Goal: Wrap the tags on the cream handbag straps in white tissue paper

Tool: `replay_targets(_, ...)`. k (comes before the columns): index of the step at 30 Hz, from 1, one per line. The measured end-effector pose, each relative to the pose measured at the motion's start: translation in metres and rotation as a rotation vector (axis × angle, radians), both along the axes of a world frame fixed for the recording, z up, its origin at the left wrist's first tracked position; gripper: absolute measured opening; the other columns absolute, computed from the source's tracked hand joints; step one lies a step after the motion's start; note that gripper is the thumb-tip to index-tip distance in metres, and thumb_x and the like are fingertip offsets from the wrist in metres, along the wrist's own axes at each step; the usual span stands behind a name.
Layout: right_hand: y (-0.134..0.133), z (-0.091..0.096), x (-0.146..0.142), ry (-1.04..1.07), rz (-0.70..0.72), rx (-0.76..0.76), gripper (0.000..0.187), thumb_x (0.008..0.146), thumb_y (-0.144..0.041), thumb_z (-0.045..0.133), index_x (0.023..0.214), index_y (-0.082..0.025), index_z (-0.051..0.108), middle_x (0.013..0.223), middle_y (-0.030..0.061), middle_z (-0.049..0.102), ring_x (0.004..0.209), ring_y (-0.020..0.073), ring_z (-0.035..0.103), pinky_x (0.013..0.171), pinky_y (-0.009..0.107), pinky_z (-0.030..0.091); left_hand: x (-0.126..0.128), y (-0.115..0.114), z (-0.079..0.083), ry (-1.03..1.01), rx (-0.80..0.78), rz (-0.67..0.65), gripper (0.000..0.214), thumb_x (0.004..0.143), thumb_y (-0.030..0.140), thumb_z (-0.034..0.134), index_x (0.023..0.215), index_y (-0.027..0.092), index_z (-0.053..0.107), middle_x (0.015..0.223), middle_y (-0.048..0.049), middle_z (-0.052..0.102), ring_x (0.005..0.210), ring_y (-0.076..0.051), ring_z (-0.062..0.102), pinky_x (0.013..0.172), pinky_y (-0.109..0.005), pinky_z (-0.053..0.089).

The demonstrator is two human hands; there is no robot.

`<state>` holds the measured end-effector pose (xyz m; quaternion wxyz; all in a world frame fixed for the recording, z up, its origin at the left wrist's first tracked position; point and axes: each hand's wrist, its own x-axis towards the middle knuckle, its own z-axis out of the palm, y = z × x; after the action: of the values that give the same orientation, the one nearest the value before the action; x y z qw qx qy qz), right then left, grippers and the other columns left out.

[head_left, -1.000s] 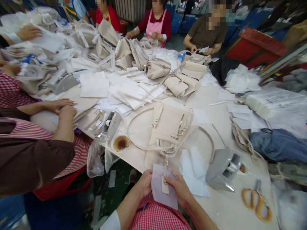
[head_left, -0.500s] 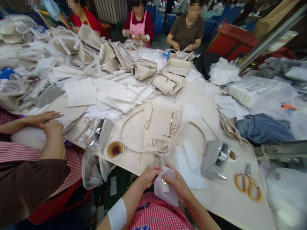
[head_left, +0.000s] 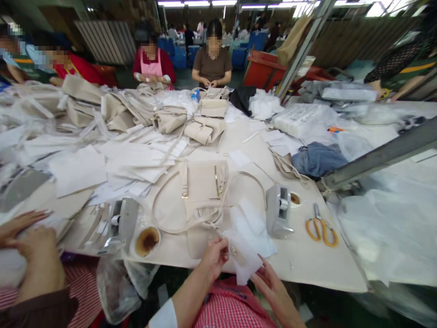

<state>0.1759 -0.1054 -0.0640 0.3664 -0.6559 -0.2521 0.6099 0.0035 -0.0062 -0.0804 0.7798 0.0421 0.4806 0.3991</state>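
Note:
A thin, translucent white sheet [head_left: 245, 260] hangs between my hands at the table's front edge. Through it shows a beige tag with a gold-coloured ring. My left hand [head_left: 215, 257] is closed, pinching beside the sheet's left edge where a narrow beige strap [head_left: 217, 229] comes from the bag; its exact grip is partly hidden. At the sheet's lower right edge, the thumb and fingers of my right hand [head_left: 269, 283] hold it. Just beyond lies a beige handbag [head_left: 202, 184] with gold-coloured hardware and a looped shoulder strap. White sheets [head_left: 251, 223] lie right of it.
Grey tape dispensers [head_left: 279, 212] stand left and right, each near a cup of brown stuff [head_left: 147, 241]. Orange-handled scissors [head_left: 321, 228] lie at right. Bags [head_left: 205, 130] and papers [head_left: 133, 157] pile up behind. A co-worker's hands [head_left: 34, 239] work at left; a metal post [head_left: 378, 157] crosses at right.
The camera view has tilted up and turned right. My right hand has shifted from over the tag to the sheet's lower right edge, and the sheet now lies over the tag.

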Motion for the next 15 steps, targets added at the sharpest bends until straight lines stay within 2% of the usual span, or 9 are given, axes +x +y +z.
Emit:
replay_targets(2,0.000,0.009,-0.006,-0.263,0.040,0.140,0.103,0.067,-0.050,0.075,0.152,-0.020,0.024,0.151,0.0179,0.043,0.141,0.0351,0.038,0.113,0.051,0.036,0.003,-0.001,0.001,0.014,0.001,0.037,0.034,0.053,0.023,0.087,0.070,0.014,0.059,0.057,0.0035,0.056,0.049,-0.006,0.046,0.042,-0.017,0.025)
replay_targets(4,-0.002,0.016,-0.016,-0.432,0.121,0.224,0.119,0.064,-0.045,0.078,0.156,-0.023,0.006,0.161,0.0140,0.025,0.147,0.0344,0.025,0.119,0.052,0.025,0.007,-0.003,0.003,0.023,0.000,0.073,0.034,0.053,0.022,0.087,0.072,0.015,0.059,0.059,0.0031,0.059,0.050,-0.006,0.048,0.042,-0.017,0.027)
replay_targets(5,-0.003,0.018,-0.021,-0.472,0.143,0.247,0.127,0.060,-0.042,0.081,0.156,-0.024,0.001,0.163,0.0133,0.020,0.148,0.0346,0.023,0.120,0.051,0.024,0.008,-0.004,0.004,0.026,-0.004,0.091,0.034,0.053,0.022,0.087,0.072,0.015,0.059,0.059,0.0031,0.059,0.050,-0.006,0.049,0.042,-0.017,0.027)
replay_targets(7,-0.004,0.015,-0.031,-0.438,0.119,0.218,0.136,0.056,-0.039,0.084,0.156,-0.023,-0.007,0.161,0.0163,0.022,0.144,0.0355,0.032,0.117,0.051,0.030,0.012,-0.005,0.005,0.028,-0.015,0.124,0.035,0.053,0.021,0.087,0.071,0.016,0.058,0.059,0.0035,0.059,0.050,-0.007,0.050,0.042,-0.017,0.029)
replay_targets(8,-0.005,0.011,-0.035,-0.368,0.064,0.177,0.138,0.056,-0.040,0.084,0.155,-0.021,-0.011,0.158,0.0191,0.030,0.139,0.0359,0.041,0.113,0.051,0.036,0.013,-0.005,0.006,0.027,-0.022,0.137,0.035,0.053,0.021,0.087,0.071,0.016,0.057,0.058,0.0036,0.059,0.049,-0.007,0.051,0.042,-0.017,0.029)
replay_targets(10,-0.003,0.001,-0.039,-0.169,-0.070,0.085,0.140,0.057,-0.044,0.084,0.154,-0.017,-0.013,0.139,0.0225,0.055,0.118,0.0357,0.062,0.097,0.049,0.051,0.015,-0.006,0.006,0.023,-0.034,0.156,0.035,0.054,0.021,0.087,0.071,0.016,0.057,0.058,0.0035,0.060,0.049,-0.007,0.051,0.042,-0.017,0.030)
replay_targets(12,0.002,-0.007,-0.042,0.028,-0.148,0.012,0.133,0.055,-0.048,0.086,0.153,-0.011,0.005,0.109,0.0180,0.073,0.091,0.0331,0.072,0.077,0.043,0.059,0.015,-0.008,0.004,0.023,-0.047,0.172,0.035,0.055,0.020,0.087,0.072,0.016,0.057,0.058,0.0034,0.060,0.049,-0.007,0.052,0.042,-0.017,0.030)
replay_targets(13,0.005,-0.009,-0.043,0.116,-0.163,-0.019,0.122,0.053,-0.048,0.087,0.149,-0.010,0.022,0.099,0.0149,0.076,0.084,0.0314,0.073,0.071,0.040,0.059,0.016,-0.009,0.004,0.025,-0.053,0.180,0.034,0.055,0.020,0.086,0.073,0.016,0.057,0.058,0.0035,0.061,0.049,-0.007,0.052,0.042,-0.017,0.030)
replay_targets(15,0.014,-0.008,-0.045,0.261,-0.201,-0.080,0.092,0.052,-0.049,0.089,0.127,-0.013,0.052,0.090,0.0111,0.077,0.080,0.0276,0.073,0.067,0.034,0.060,0.016,-0.011,0.002,0.025,-0.064,0.191,0.033,0.057,0.019,0.085,0.075,0.016,0.058,0.059,0.0038,0.061,0.049,-0.007,0.052,0.043,-0.017,0.031)
